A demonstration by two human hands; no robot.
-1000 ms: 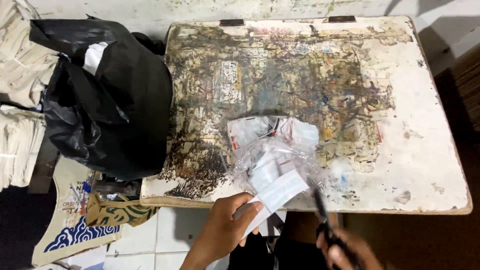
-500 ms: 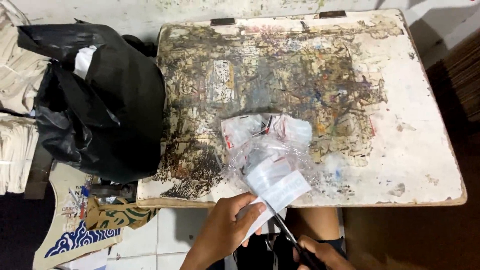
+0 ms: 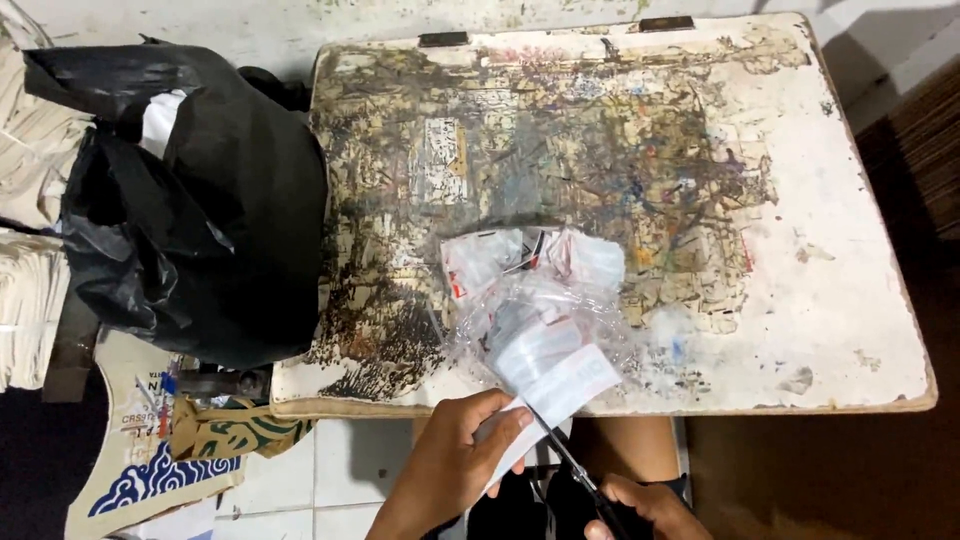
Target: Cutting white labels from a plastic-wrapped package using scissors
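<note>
My left hand [image 3: 465, 455] pinches the near end of a white paper strip [image 3: 555, 385] that sticks out over the front edge of a worn, stained white table [image 3: 850, 300]. My right hand [image 3: 640, 508], at the bottom edge of the view, grips dark scissors [image 3: 570, 462] whose blades point up and left into the strip just beside my left fingers. A crumpled clear plastic bag with more white labels [image 3: 530, 290] lies on the table right behind the strip.
A large black plastic bag [image 3: 190, 230] bulges at the table's left side. Stacked pale fabric [image 3: 25, 200] sits at the far left. Patterned cloth pieces [image 3: 170, 450] lie on the tiled floor below. My legs are under the table's front edge.
My right hand with the scissors moved left toward the strip, and the blades now reach the paper held by my left hand. The left hand barely shifted.
</note>
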